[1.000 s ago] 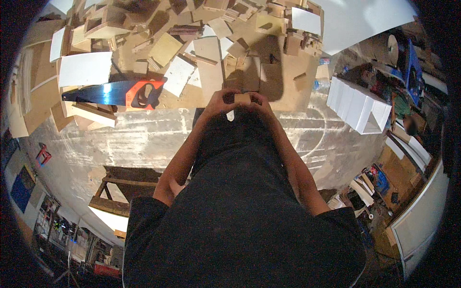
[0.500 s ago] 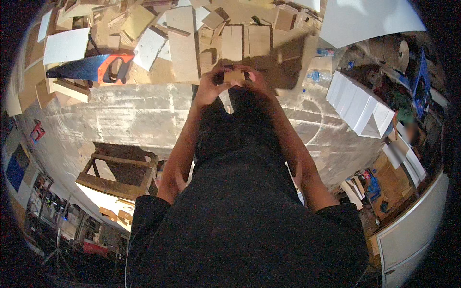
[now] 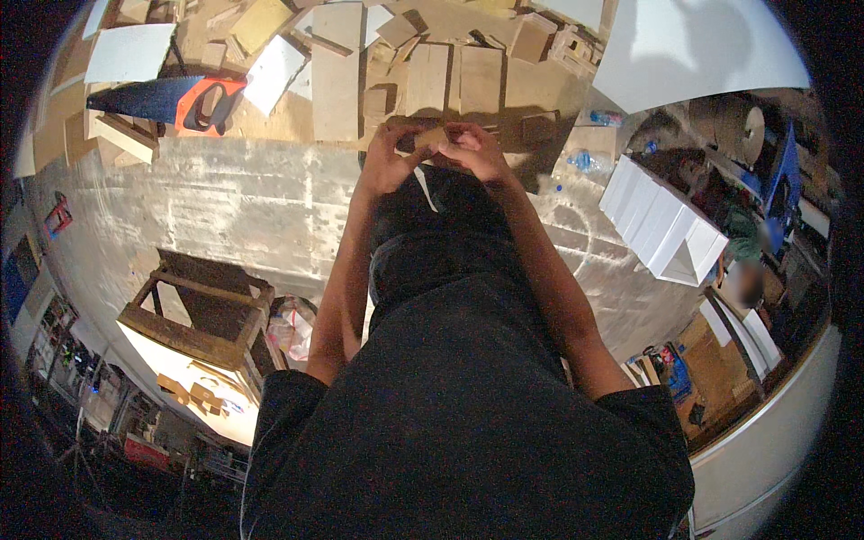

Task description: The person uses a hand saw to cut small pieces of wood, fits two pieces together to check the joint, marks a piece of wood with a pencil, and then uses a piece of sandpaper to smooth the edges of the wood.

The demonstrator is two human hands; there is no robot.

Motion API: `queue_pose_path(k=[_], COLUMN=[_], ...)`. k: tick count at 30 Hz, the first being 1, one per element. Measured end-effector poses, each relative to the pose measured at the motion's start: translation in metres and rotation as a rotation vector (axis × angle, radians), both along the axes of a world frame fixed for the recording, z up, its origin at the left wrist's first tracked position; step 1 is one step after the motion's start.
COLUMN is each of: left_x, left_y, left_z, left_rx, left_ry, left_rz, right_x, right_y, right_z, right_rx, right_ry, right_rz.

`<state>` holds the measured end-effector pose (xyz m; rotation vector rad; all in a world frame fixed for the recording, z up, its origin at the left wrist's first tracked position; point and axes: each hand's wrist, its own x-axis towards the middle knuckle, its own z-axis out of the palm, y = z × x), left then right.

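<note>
A small tan wooden block [image 3: 431, 138] is held up between my two hands, above my lap and close to the table's near edge. My left hand [image 3: 389, 160] grips its left side, fingers curled round and thumb toward the block. On its right side my right hand [image 3: 480, 153] pinches it with thumb and fingertips. The block sits slightly tilted, and my fingers hide part of its edges. Beyond it, flat wooden boards [image 3: 337, 76] and several other offcuts lie on the wooden work surface [image 3: 378, 130].
A handsaw [image 3: 211, 106] with an orange and black handle lies at the left, beside white panels [image 3: 130, 52]. A white box-like unit [image 3: 661, 220] and a plastic bottle [image 3: 585, 162] are at the right. A wooden frame stool [image 3: 193, 315] stands lower left. Another person [image 3: 745, 234] is at the far right.
The block has tilted in my hands, and my right fingers have shifted so that more of them shows. The whole view has turned a little; the saw and boards appear slightly higher.
</note>
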<state>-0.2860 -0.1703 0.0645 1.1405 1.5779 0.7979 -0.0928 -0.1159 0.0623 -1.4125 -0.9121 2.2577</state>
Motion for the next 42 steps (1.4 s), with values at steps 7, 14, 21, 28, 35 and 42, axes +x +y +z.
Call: queue_pose_path(k=[7,14,21,28,35,42], left_x=[-0.007,-0.010,-0.006,-0.007,-0.012,-0.002], left_y=[-0.010,-0.004,-0.005,-0.001,0.000,-0.004], left_z=[-0.001,0.006,0.007,0.003,0.017,0.020], left_rx=[0.021,0.040,0.090,0.095,-0.201,-0.255], left_ry=[0.063,0.054,0.055,0.125,0.141,0.005], left_rz=[0.020,0.123,0.133,0.132,0.175,0.288], right_x=[-0.004,-0.016,-0.031,-0.027,-0.034,-0.031], right_y=[-0.006,-0.031,-0.035,-0.038,-0.030,-0.032], right_z=[0.001,-0.024,-0.018,-0.019,0.002,-0.021], right_rx=[0.097,0.517,1.115,1.055,1.004,1.075], right_ry=[-0.145,-0.319,-0.727,-0.615,-0.522,-0.574], right_rz=[0.181,0.163,0.153,-0.002,0.105,0.087])
